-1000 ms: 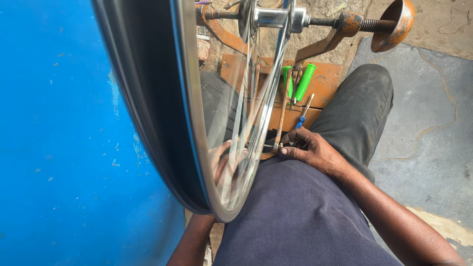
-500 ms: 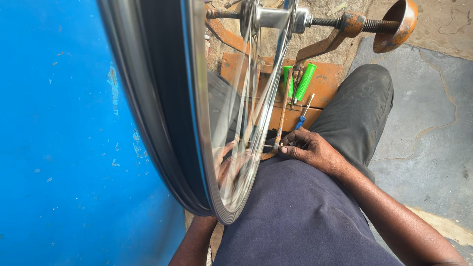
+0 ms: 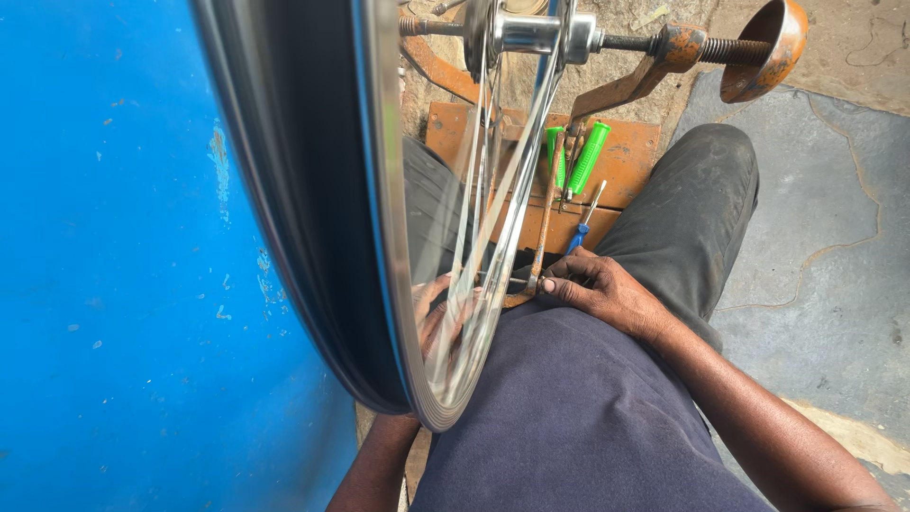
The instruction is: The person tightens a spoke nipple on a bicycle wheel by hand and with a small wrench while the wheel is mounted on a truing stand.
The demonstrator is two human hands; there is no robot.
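**Wheel on the stand, both hands at the lower rim**

Your bicycle wheel (image 3: 379, 237) stands upright in the rusty orange truing stand (image 3: 654, 66), its axle (image 3: 531, 33) clamped at the top of the view and its rim running down to your lap. Your right hand (image 3: 607, 294) rests on your thigh just beside the rim, fingers (image 3: 559, 280) curled narrow around a small dark tool at the spokes (image 3: 493, 190); what kind of tool it is cannot be told. Your left hand (image 3: 441, 318) sits behind the spokes, seen through them, fingers loosely spread and touching the wheel. On the stand's base lie green-handled tools (image 3: 586, 156) and a blue-handled screwdriver (image 3: 580, 232). A blue wall (image 3: 114, 284) is on your left.
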